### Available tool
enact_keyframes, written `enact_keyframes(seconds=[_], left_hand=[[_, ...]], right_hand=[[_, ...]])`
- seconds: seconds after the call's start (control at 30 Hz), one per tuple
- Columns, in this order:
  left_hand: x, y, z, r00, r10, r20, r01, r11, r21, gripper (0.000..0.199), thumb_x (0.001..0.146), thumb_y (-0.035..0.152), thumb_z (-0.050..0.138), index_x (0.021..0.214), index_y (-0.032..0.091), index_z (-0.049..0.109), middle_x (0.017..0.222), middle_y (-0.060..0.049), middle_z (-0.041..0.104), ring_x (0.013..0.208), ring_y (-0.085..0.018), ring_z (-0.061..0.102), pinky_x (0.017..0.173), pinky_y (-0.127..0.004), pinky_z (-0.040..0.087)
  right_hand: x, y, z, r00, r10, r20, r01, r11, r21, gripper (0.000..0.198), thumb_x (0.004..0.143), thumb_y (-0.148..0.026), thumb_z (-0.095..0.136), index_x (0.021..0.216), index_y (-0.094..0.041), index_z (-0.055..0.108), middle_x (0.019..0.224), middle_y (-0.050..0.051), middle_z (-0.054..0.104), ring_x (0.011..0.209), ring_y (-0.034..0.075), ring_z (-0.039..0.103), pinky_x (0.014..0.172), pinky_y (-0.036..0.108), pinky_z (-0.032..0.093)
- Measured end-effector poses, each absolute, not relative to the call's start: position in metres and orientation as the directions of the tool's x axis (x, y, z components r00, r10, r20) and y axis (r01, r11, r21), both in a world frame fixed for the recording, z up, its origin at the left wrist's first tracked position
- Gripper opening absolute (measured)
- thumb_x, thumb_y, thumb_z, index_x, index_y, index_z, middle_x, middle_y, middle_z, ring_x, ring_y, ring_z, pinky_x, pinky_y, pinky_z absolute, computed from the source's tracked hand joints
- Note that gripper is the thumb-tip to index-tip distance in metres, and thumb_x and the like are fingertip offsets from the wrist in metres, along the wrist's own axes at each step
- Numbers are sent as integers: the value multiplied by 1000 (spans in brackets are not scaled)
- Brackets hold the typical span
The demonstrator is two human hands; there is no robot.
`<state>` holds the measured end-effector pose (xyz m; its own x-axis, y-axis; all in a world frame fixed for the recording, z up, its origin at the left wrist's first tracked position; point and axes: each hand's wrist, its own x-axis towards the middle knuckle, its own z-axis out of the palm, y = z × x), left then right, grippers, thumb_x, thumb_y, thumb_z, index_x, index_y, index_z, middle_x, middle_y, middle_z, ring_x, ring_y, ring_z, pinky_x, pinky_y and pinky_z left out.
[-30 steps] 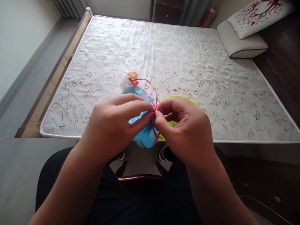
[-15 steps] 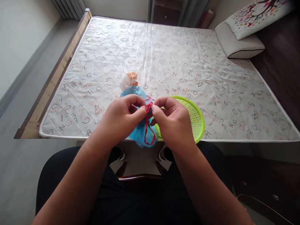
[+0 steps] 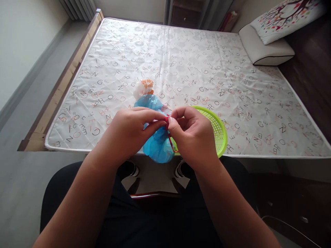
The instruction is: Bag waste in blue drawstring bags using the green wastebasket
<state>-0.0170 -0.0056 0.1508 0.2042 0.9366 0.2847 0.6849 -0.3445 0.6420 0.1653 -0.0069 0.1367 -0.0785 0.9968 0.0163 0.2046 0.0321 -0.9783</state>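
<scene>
Over the near edge of the mattress [image 3: 196, 62], the person's two hands are meeting fingertip to fingertip. The left hand [image 3: 126, 134] is pinching the red ribbon [image 3: 170, 138] between thumb and forefinger, and the right hand [image 3: 195, 137] is gripping it just to the right, also with thumb and forefinger. The ribbon is hanging from the pinch toward the near edge. Whether it is passing around the blue bag [image 3: 159, 150] cannot be told, since the fingers are covering that spot.

The bag is lying beneath the hands, its near part bulging at the mattress edge and its far part spreading behind the left hand. Beyond it a clear packet with orange print [image 3: 147, 84] is resting. To the right, the green basket [image 3: 224, 134] is sitting partly behind the right hand.

The ribbon is looking light, limp and perhaps slippery, so a fingertip pinch close to the red bunch would seem the surest hold. The bag is appearing thin, soft and easily creased or torn; its gathered plastic would probably bear gripping better than a single layer.
</scene>
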Motion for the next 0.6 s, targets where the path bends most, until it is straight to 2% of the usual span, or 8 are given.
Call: enact_keyframes(seconds=[0.07,0.17,0.3,0.37,0.47,0.53,0.6], left_hand=[[-16,-5,150,185,943,275,678,-325,659,16,95,31,71,96,29,87,91,0,83,79,-16,75,72,-27,60],[-14,-4,149,72,956,284,647,-261,716,14,90,29,71,90,27,85,84,-1,80,75,-17,72,71,-29,60],[-11,0,145,-42,974,221,492,-173,853,13,85,29,69,89,24,81,80,-3,76,75,-19,70,66,-32,60],[-11,3,143,14,990,143,365,-138,921,14,83,28,65,86,23,77,79,-4,74,75,-20,70,65,-33,60],[-16,9,144,216,976,4,204,-50,978,12,77,26,56,75,23,68,76,-5,69,73,-21,67,64,-36,59],[-23,12,148,358,929,-99,208,24,978,10,76,25,56,70,23,64,72,-5,65,71,-22,65,63,-38,57],[-30,14,153,399,900,-177,266,70,961,12,79,26,60,67,23,63,67,-4,59,67,-21,60,61,-37,55]], right_hand=[[166,-6,136,-87,996,2,191,19,-981,13,94,-35,67,91,-23,65,78,0,67,67,14,63,61,30,53],[166,-3,132,-79,996,-34,139,-23,-990,16,94,-38,67,93,-23,64,78,0,66,68,15,65,62,31,55],[163,2,125,-100,991,-85,29,-82,-996,20,92,-41,67,94,-22,63,81,0,67,71,15,66,64,30,58],[161,3,123,-115,989,-91,-14,-93,-996,20,91,-41,69,93,-22,62,82,0,67,72,15,66,64,30,58],[158,2,121,-118,990,-84,-28,-88,-996,17,88,-37,70,91,-22,61,81,1,67,72,15,65,64,30,57],[158,2,119,-111,992,-68,-18,-71,-997,15,87,-33,70,90,-22,60,83,1,66,73,15,64,64,30,56],[158,2,117,-108,993,-50,3,-50,-999,13,86,-30,69,90,-23,58,87,1,66,75,14,63,66,29,56]])
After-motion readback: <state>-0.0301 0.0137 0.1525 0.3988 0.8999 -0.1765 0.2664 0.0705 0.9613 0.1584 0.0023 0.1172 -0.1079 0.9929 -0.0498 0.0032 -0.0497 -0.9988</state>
